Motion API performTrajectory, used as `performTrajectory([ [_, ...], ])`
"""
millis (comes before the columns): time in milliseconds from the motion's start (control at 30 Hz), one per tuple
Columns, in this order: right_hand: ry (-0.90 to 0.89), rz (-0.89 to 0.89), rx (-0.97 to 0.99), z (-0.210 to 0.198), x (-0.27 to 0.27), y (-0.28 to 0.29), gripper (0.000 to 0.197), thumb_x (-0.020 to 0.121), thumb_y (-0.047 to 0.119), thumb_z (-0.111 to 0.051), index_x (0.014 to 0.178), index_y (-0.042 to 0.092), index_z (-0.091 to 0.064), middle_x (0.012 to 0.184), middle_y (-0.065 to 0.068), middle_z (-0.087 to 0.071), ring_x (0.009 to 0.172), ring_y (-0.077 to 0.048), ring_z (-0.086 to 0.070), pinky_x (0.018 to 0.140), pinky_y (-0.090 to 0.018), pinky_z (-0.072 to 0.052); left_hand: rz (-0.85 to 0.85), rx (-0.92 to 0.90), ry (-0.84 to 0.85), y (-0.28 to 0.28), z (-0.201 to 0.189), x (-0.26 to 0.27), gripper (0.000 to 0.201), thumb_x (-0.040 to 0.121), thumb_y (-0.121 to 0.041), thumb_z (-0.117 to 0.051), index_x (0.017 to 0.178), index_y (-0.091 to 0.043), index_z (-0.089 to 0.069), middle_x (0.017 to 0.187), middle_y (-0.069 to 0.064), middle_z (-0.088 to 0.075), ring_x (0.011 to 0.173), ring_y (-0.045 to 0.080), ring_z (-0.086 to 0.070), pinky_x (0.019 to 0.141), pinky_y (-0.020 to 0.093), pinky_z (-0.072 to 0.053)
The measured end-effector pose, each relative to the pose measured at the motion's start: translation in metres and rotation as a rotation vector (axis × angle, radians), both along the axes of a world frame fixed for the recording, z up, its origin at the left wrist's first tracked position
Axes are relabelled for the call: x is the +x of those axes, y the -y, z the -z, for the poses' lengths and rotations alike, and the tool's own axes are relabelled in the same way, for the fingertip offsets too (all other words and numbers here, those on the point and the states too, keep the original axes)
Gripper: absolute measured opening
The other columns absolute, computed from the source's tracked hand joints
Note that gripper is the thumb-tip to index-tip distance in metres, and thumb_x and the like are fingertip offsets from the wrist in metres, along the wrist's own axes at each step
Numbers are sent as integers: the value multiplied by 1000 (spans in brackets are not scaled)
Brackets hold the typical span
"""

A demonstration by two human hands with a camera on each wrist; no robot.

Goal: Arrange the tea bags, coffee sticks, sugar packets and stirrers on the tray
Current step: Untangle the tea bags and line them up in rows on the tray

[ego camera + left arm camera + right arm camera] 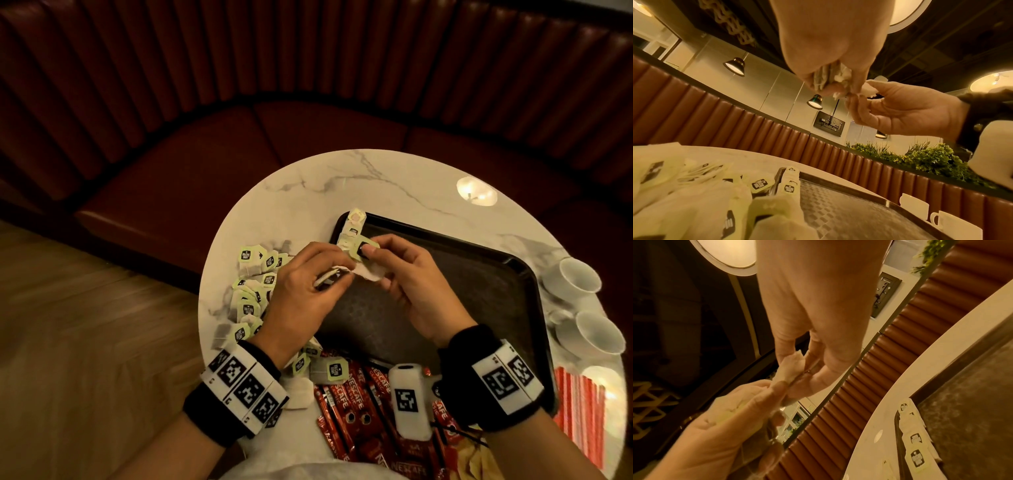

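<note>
Over the tray [479,274], left hand [301,291] grips bunched tea bags [822,78], seen only from its wrist; right hand [411,284] fingers pinch one tea bag [368,272].

A round, white marble-veined desk [342,178] carries a dark tray [479,274] at its middle. Left of the tray lies a loose heap of tea bags [251,294] with green tags. Red coffee sticks [346,404] lie scattered along the near edge. Two white cups [582,277] stand at the right edge, with red-striped packets [579,411] nearer.
</note>
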State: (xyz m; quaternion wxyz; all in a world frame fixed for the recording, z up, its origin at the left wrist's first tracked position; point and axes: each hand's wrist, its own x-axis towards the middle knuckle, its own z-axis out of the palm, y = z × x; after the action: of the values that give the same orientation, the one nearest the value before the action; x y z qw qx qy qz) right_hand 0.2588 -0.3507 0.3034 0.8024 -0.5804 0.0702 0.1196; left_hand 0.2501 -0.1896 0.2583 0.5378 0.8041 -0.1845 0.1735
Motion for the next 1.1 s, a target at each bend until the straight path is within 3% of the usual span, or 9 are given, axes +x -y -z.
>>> performTrajectory([
  [133, 56, 54, 20, 3, 2, 6, 15, 79, 21, -66, 92, 14, -68, 88, 1, -71, 79, -7, -66, 64, -16, -53, -46, -135, -187, 1, -2, 0, 5, 88, -15, -72, 92, -16, -70, 87, -9, -69, 86, 8, -65, 77, 29, -54],
  [333, 136, 55, 109, 3, -5, 14, 12, 73, 20, -70, 81, 27, -77, 87, 6, -71, 76, -5, -64, 67, -20, -54, -64, -294, -390, 1, -2, 4, 12, 88, -23, -71, 83, -33, -65, 79, -17, -68, 71, -2, -60, 63, 20, -46],
  [567, 222, -21, 46, 6, -9, 18, 16, 73, 18, -68, 83, 26, -78, 90, 5, -71, 82, -7, -65, 70, -20, -55, -48, -394, -427, 1, -6, 9, 11, 89, -17, -70, 86, -27, -68, 81, -13, -68, 64, 6, -57, 51, 23, -44],
  [667, 298, -106, -133, 6, -13, 20, 20, 77, 15, -64, 85, 29, -77, 96, 7, -71, 93, -9, -64, 78, -22, -54, -50, -429, -449, 0, -9, 8, 8, 90, -17, -69, 87, -24, -67, 73, -12, -65, 56, 15, -53, 41, 28, -41],
  [800, 334, -194, -264, 5, -14, 22, 31, 86, -2, -62, 87, 25, -78, 105, 2, -69, 98, -13, -64, 87, -23, -52, -47, -470, -478, 1, -13, 9, 6, 90, -14, -68, 88, -20, -66, 72, -7, -63, 53, 7, -54, 40, 26, -40],
  [900, 325, -151, -261, 5, -15, 22, 43, 91, -9, -52, 87, 25, -78, 100, 3, -71, 96, -10, -65, 83, -22, -52, -31, -501, -495, 1, -13, 9, 3, 91, -14, -66, 91, -16, -66, 74, -4, -65, 54, 5, -55, 39, 24, -40],
  [967, 290, -63, -201, 4, -14, 21, 32, 92, -7, -50, 90, 15, -74, 92, 4, -73, 85, -7, -66, 77, -19, -53, -20, -519, -496, 2, -12, 8, 1, 92, -13, -65, 92, -14, -65, 79, 4, -66, 55, 7, -55, 39, 23, -40],
  [1033, 258, 2, -150, 4, -10, 18, 17, 92, 1, -54, 98, 11, -68, 89, 6, -72, 80, -6, -65, 72, -18, -54, -14, -528, -502, 2, -13, 7, 0, 92, -13, -65, 92, -13, -65, 82, 9, -66, 56, 7, -55, 39, 22, -39],
  [1100, 232, 27, -158, 6, -7, 15, 21, 86, 15, -62, 106, 14, -65, 95, 6, -73, 86, -9, -67, 72, -21, -56, -10, -529, -505, 3, -14, 7, 1, 92, -15, -65, 93, -14, -65, 83, 10, -67, 57, 7, -56, 39, 22, -40],
])
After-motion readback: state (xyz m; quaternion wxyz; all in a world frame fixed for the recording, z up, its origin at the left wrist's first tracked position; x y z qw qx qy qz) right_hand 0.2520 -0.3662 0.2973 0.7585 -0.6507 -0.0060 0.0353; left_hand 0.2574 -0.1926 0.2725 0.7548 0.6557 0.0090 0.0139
